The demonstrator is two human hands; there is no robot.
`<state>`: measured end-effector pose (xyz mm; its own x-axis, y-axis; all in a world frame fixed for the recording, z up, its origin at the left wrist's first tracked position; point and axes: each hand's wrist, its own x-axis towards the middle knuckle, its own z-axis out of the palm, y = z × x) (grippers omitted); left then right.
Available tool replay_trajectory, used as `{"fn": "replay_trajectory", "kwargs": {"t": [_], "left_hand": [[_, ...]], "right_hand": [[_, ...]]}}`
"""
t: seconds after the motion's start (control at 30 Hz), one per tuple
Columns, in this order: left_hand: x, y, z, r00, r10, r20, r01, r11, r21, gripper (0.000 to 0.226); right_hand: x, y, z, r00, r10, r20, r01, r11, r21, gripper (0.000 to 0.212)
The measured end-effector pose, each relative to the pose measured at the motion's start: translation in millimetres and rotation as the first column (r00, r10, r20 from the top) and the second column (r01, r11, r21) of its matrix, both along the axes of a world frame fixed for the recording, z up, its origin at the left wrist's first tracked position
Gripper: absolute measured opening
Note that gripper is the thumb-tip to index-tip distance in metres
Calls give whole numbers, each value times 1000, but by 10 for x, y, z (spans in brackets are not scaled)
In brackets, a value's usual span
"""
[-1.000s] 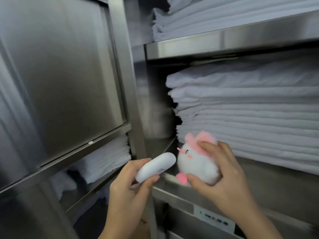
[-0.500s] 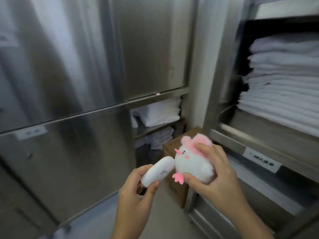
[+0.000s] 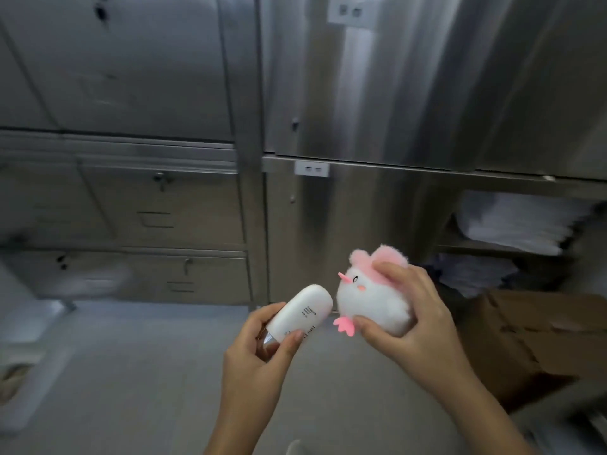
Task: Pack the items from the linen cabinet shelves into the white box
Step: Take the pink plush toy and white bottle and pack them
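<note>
The left hand [image 3: 259, 353] curls round the lower end of a white bottle [image 3: 299, 311]. Just beside it, the right hand [image 3: 410, 326] clasps a white-and-pink plush chick [image 3: 371, 300], both held above the floor. Further right sits a brown cardboard box [image 3: 532, 330]. Beyond it, folded linens [image 3: 512, 224] lie on steel cabinet [image 3: 361, 93] shelves.

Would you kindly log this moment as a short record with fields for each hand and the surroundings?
left hand: grips white bottle, silver end toward palm
right hand: holds white and pink plush chick
spacing: bottle tip close beside plush; contact unclear
behind: closed steel cabinet doors
right shelf: folded white linens
lower right: brown cardboard box
</note>
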<state>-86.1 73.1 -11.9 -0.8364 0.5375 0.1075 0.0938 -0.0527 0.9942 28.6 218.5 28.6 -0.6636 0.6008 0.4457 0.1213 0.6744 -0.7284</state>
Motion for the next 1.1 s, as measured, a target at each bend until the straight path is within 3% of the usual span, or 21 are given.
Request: {"fn": "replay_trajectory", "kwargs": {"t": [0.4,0.57,0.83,1.1], "left_hand": [[-1725,73,110,953,267,143,-268,963,-16,23],[-2225,-160,67,869,454,194,-458,888,-28,23],[-3144,-992,-114,718,671,183,-668,739,-88,24],[-4285,-2143,-320,579,783,229,-786,610,-99,24]], "right_hand": [[-2105,391,-113,943,324,-73,-332,929,-166,57],[-2971,361,-157,882,470,-32,-468,865,-183,59],[-4388,-517,-336,715,699,-9,-670,682,-295,58],[-5889,-1653,-440,613,788,49,-725,587,-361,54]]}}
